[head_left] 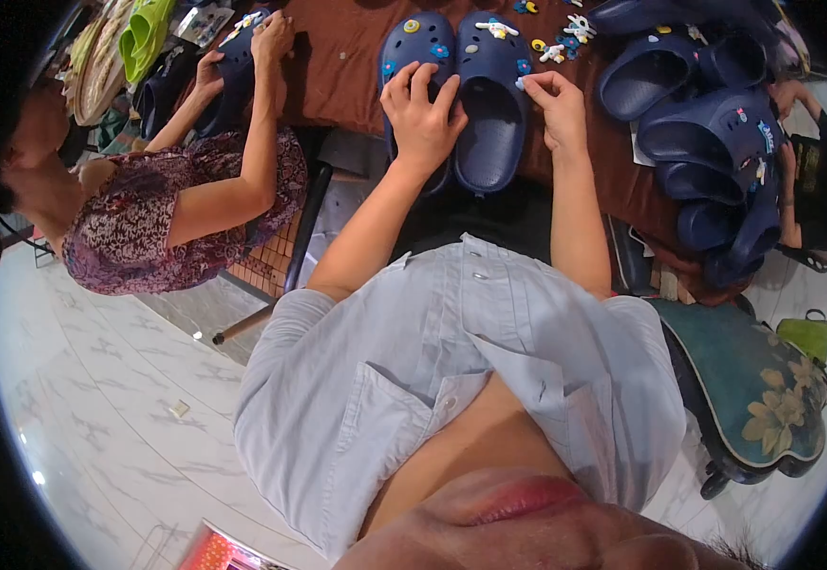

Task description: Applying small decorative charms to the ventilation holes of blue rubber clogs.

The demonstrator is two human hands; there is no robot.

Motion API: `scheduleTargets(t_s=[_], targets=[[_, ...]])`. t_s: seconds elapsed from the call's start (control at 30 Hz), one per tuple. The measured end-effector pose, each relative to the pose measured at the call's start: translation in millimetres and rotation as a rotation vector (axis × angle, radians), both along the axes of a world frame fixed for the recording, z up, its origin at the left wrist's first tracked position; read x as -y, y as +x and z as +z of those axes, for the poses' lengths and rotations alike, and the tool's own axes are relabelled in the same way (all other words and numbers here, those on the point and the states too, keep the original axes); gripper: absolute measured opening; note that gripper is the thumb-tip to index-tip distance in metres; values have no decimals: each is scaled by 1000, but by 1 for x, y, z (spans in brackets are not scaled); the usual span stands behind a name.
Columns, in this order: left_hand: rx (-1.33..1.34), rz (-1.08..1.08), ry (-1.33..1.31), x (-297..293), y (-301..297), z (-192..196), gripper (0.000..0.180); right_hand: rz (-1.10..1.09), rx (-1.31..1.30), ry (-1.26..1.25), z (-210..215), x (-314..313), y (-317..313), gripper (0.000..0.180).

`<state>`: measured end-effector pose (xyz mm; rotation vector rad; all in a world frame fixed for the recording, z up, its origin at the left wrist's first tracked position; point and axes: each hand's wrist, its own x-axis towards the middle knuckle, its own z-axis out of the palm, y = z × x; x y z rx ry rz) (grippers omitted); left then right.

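A pair of navy clogs lies side by side before me, toes pointing away: the left clog and the right clog. Yellow, blue and white charms sit on their perforated tops. My left hand grips the left clog, its bent fingers over the upper and its thumb toward the other clog. At the right clog's outer side, my right hand pinches a small pale shoe charm between thumb and forefinger. The charm's shape is mostly hidden by the fingers. Several loose charms lie on the brown cloth beyond my right hand.
Navy clogs are piled on the table's right side. The brown cloth covers the table. At left, a seated person handles another navy clog, near lime-green clogs. A second person's arm shows at far right, above a cushioned chair.
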<state>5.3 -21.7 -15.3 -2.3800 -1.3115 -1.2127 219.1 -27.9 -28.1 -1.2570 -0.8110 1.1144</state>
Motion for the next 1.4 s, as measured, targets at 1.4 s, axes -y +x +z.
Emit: scheduleTargets(t_s=[1.4], targets=[[120,-187,-129,45,-46,14,43,-312,525,92,-21,82,23,16]])
